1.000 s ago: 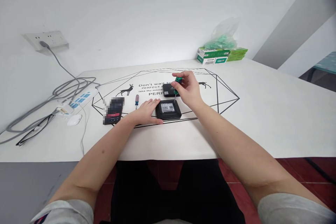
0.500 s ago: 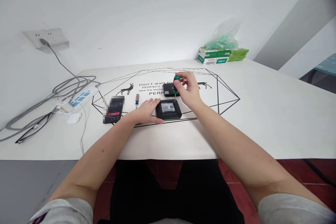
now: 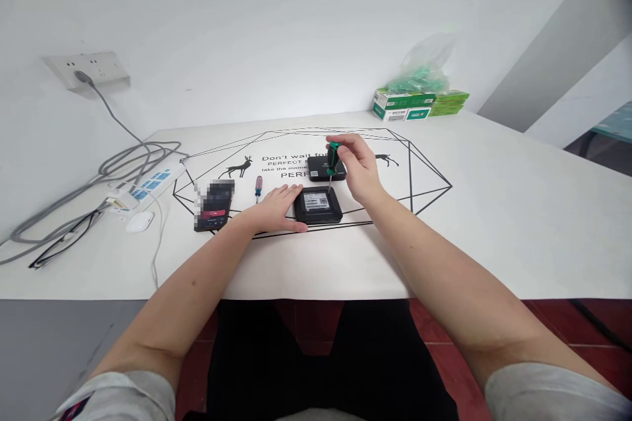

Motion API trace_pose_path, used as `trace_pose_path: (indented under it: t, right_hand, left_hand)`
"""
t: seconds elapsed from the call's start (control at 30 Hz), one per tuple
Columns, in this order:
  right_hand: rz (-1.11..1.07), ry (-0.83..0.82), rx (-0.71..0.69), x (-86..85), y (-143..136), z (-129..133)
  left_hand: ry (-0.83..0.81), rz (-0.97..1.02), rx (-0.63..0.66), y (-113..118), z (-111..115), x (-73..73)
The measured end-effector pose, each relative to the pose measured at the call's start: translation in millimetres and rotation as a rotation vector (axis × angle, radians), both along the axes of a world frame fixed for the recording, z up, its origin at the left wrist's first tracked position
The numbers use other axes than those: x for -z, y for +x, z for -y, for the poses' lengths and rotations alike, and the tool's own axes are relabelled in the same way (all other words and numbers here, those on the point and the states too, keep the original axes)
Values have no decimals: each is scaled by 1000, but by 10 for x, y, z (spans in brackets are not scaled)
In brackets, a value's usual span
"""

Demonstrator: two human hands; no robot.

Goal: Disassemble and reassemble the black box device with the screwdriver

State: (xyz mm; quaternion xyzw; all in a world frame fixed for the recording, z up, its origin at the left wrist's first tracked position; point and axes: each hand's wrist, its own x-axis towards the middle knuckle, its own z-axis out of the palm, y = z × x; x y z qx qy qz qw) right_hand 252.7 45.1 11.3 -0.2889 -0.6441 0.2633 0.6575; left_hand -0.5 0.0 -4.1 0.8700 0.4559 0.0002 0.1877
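Observation:
A black square device (image 3: 328,216) with a white label (image 3: 316,202) on its upper face lies flat on the table. My left hand (image 3: 277,209) rests against its left edge, fingers and thumb stretched apart. My right hand (image 3: 360,168) has its fingers round the green and black handle of a screwdriver (image 3: 333,156). The screwdriver stands nearly upright, its tip at the upper right corner of the device; any screw there is too small to see. Just behind lies a second black box (image 3: 318,168), partly covered by the screwdriver.
Left of my left hand lie a second screwdriver (image 3: 259,186) with a reddish handle and a phone (image 3: 215,204). Farther left are a power strip (image 3: 160,184), grey cables (image 3: 123,161), a white earbud case (image 3: 140,222) and glasses (image 3: 66,241). Green and white boxes (image 3: 402,105) stand at the back right.
The fingers of my right hand have shifted on the screwdriver handle, the thumb moving to the right, so more of the handle shows. My left hand and the device stay in place.

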Motion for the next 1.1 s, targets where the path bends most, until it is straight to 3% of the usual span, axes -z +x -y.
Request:
trace_pose_path:
  t: [0.07,0.23,0.4,0.6,0.8,0.97,1.1]
  right_hand:
    - [0,-3,-36,10,-5,-8]
    - [27,43,147,38,-19,-24]
    - [37,-6,-49,35,-33,-1]
    - [81,52,105,50,-46,-5]
    - [53,-11,-88,42,-48,20]
    - [147,34,97,50,-47,12]
    - [213,46,118,45,-45,22]
  left_hand:
    - [3,0,1,2,-1,-1]
    - [-5,-27,-13,17,8,-17]
    - [8,-15,-1,16,7,-12]
    - [15,-28,-1,17,12,-9]
    - [8,-32,-13,17,12,-16]
    - [2,-47,-12,28,22,-32]
    - [10,-46,-11,24,25,-36]
